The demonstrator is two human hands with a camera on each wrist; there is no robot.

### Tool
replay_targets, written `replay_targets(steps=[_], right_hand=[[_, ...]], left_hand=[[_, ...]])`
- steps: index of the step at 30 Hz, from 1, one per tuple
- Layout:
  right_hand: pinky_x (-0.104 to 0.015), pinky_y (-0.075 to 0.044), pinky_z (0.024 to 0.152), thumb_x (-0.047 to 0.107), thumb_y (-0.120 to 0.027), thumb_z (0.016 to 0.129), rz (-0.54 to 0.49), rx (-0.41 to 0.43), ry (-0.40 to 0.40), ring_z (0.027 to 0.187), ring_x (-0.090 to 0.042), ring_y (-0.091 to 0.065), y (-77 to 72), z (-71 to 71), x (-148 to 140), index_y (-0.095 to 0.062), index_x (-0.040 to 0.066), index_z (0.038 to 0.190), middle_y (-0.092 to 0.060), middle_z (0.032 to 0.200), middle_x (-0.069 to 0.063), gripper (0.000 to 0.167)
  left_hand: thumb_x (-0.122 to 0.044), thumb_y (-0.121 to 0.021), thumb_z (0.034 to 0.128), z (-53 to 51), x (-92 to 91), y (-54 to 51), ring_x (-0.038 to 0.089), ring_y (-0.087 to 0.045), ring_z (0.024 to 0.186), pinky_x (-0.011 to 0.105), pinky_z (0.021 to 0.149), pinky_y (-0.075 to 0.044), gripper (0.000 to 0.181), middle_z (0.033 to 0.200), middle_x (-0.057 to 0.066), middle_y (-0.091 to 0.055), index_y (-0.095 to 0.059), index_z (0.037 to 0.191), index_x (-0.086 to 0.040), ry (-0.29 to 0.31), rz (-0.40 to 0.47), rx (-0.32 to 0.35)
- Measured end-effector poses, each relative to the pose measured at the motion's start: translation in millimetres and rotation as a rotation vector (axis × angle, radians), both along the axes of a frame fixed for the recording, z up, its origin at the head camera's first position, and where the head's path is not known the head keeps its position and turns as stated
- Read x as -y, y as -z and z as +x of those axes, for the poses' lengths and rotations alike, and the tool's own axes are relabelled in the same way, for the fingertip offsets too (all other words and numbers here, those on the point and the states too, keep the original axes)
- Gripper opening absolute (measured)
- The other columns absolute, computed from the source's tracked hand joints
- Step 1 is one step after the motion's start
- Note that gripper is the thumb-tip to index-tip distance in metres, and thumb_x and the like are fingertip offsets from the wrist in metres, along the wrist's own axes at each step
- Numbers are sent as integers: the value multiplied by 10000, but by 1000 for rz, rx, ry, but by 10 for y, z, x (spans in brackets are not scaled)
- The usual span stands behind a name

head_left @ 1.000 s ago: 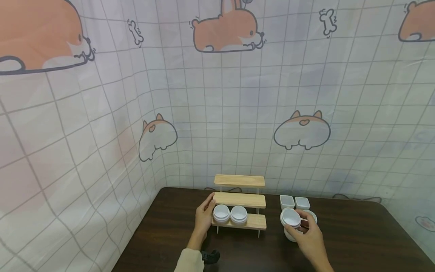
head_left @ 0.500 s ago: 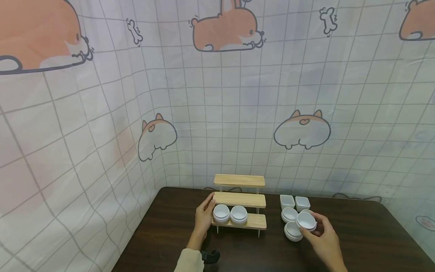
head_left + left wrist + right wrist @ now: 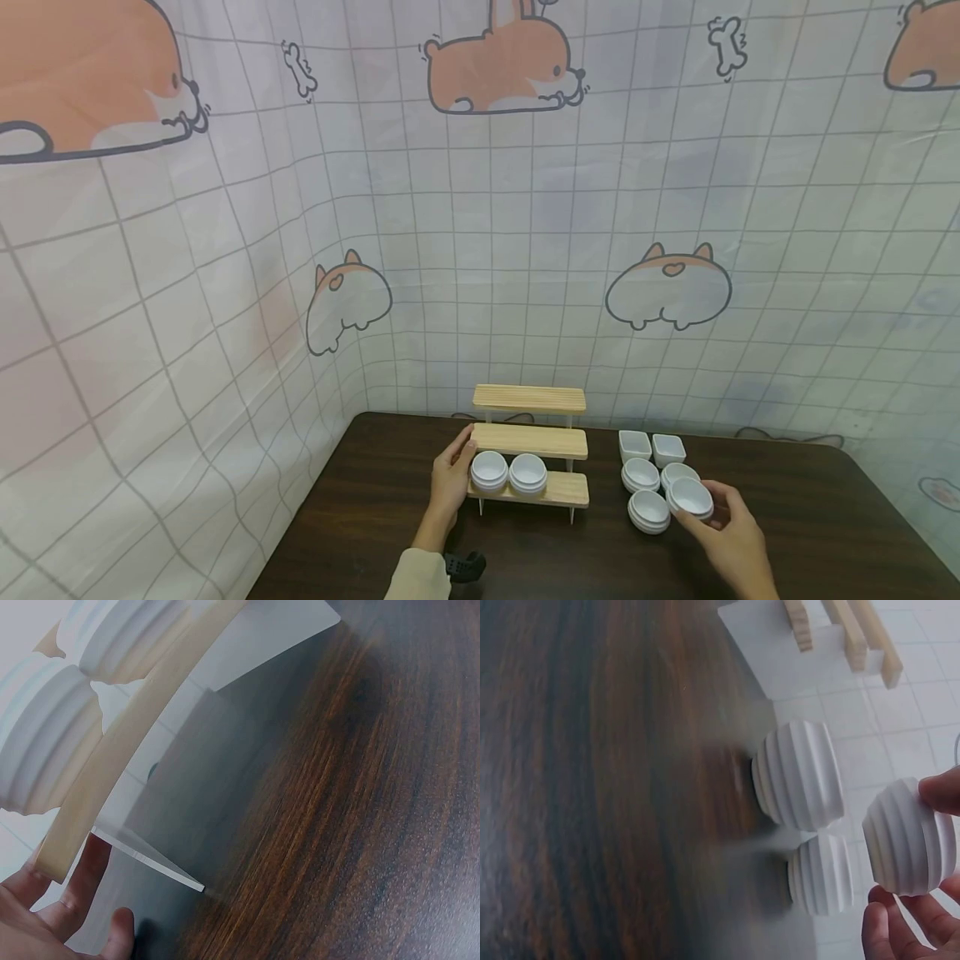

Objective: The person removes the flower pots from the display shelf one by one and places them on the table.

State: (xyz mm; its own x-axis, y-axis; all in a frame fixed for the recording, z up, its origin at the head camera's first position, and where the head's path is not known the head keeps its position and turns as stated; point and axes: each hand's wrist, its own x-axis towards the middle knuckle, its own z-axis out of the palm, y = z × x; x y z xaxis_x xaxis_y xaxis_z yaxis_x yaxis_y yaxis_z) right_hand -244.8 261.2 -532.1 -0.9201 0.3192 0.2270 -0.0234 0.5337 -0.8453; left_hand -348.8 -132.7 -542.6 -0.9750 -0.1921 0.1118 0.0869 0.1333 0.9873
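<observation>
My left hand (image 3: 448, 483) pinches the left end of a three-tier wooden display stand (image 3: 529, 441), thumb and index finger at the middle board. Two small white ribbed bowls (image 3: 490, 472) sit side by side on its lowest board. In my right hand (image 3: 733, 535) is another round white ribbed bowl (image 3: 690, 497), held between thumb and fingers by its sides. The right wrist view shows this held bowl (image 3: 907, 840) beside two standing bowls (image 3: 799, 776). In the head view it partly covers a round bowl (image 3: 678, 475) behind it.
Two square white dishes (image 3: 634, 446) stand at the back of the group. Two more round bowls (image 3: 648, 510) are left of my right hand. The dark wood table (image 3: 570, 558) meets a patterned curtain (image 3: 525, 333) at the back. Cables (image 3: 787, 437) lie along the far edge.
My right hand has carried its bowl rightward and toward me, from over the left column of bowls to the front right of the group. My left hand has stayed on the stand.
</observation>
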Motion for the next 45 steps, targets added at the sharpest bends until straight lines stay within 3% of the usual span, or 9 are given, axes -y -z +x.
replay_targets(steps=[6, 18, 28, 45], right_hand=[[-72, -443, 722, 330, -853, 850, 12, 45, 7, 864, 196, -457, 60, -6, -68, -540, 51, 1369, -641, 1272, -224, 667], [-220, -465, 744, 434, -822, 861, 86, 211, -39, 896, 0, -571, 83, -58, -213, -472, 22, 1425, -595, 1358, -263, 782], [-261, -446, 763, 415, -832, 854, 117, 247, -55, 880, -8, -569, 154, -112, -272, -470, 14, 1419, -613, 1327, -252, 782], [-266, -460, 742, 405, -828, 860, 133, 266, -81, 996, -205, -653, 230, -157, -318, -456, -29, 1420, -619, 1316, -293, 800]], left_hand=[[-399, -580, 1043, 3, 3, 2, 155, -573, 1047, 342, 912, -454, 393, 1473, 8, -606, -616, 1427, -324, -3, -1, 5], [-386, -587, 1041, 5, -6, -9, 160, -568, 1049, 338, 899, -452, 383, 1487, 3, -593, -623, 1418, -328, -9, 3, -1], [-398, -582, 1041, 9, 2, -6, 139, -574, 1016, 326, 881, -456, 394, 1449, 29, -625, -617, 1425, -318, 5, 5, -13], [-404, -585, 1039, -10, 5, 11, 149, -570, 1025, 325, 879, -454, 412, 1467, 14, -611, -613, 1435, -298, 0, 0, 0]])
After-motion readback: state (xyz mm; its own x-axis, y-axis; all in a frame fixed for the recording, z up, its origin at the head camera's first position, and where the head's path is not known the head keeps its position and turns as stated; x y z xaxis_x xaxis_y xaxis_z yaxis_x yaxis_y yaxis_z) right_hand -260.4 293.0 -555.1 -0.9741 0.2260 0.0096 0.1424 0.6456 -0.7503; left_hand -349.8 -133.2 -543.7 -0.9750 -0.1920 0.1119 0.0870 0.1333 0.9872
